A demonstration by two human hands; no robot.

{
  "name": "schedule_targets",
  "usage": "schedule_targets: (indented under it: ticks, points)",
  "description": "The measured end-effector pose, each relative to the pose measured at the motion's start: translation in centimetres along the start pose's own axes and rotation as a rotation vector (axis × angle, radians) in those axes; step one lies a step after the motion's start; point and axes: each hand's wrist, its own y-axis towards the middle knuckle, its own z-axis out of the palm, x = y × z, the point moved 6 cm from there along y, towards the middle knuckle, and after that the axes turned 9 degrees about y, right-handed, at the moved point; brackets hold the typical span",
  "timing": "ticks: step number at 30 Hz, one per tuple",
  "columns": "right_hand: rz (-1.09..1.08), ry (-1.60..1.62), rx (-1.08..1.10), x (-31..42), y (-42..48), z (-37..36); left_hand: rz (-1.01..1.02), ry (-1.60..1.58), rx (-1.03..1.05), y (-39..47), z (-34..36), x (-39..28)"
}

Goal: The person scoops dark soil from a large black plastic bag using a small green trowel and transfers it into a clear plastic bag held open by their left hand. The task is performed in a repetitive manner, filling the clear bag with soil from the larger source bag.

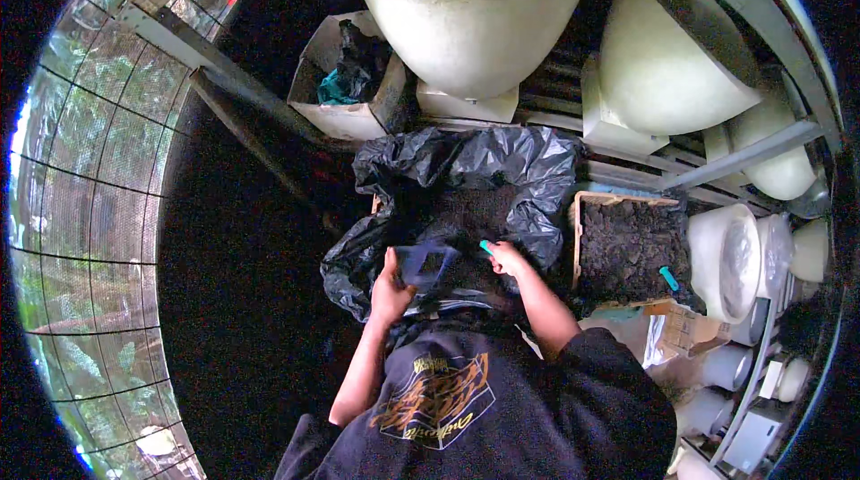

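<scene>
My left hand [391, 292] grips a thin, bluish see-through plastic piece [447, 257], perhaps a bag or a pot; blur leaves its kind unsettled. In my right hand [507, 258] is a small tool with a teal handle [485, 247]. The tool's working end cannot be made out against the dark soil. Both hands are over a container lined with a crumpled black plastic bag [470, 154]. Dark soil [470, 208] lies inside the bag.
On the right, a tan plastic crate [576, 238] holds dark soil and another teal-handled tool [668, 278]. Large white planters [470, 37] stand behind, beside a box [339, 118] with plastic bags. Below the crate is a cardboard box [695, 329]. Wire mesh [101, 211] bounds the left.
</scene>
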Motion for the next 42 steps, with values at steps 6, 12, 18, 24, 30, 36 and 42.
schedule_targets:
  ticks: [6,12,18,24,30,36,42]
  points:
    - [0.086,0.189,0.036,0.6,4.4,0.7,-0.111,-0.129,-0.029,-1.9,-1.0,0.9]
    - [-0.080,0.546,-0.125,1.0,5.9,-4.0,-0.170,-0.173,-0.033,-1.5,-0.8,0.5]
    - [-0.058,-0.024,-0.024,2.3,0.1,-0.5,-0.122,-0.094,-0.038,-0.8,0.0,0.9]
    - [-0.257,-0.439,-0.140,-0.4,-2.2,1.1,-0.115,-0.023,0.121,0.2,1.3,1.5]
    - [-0.302,-0.033,-0.053,0.6,-11.1,4.8,-0.296,-0.484,0.129,0.8,0.5,2.1]
    - [-0.708,-0.780,0.088,4.4,-15.4,8.5,-0.437,-0.896,-0.241,1.4,-7.9,3.0]
    - [-0.644,-1.119,0.232,1.6,-13.4,11.7,-0.357,-0.984,-0.295,1.4,-10.3,3.7]
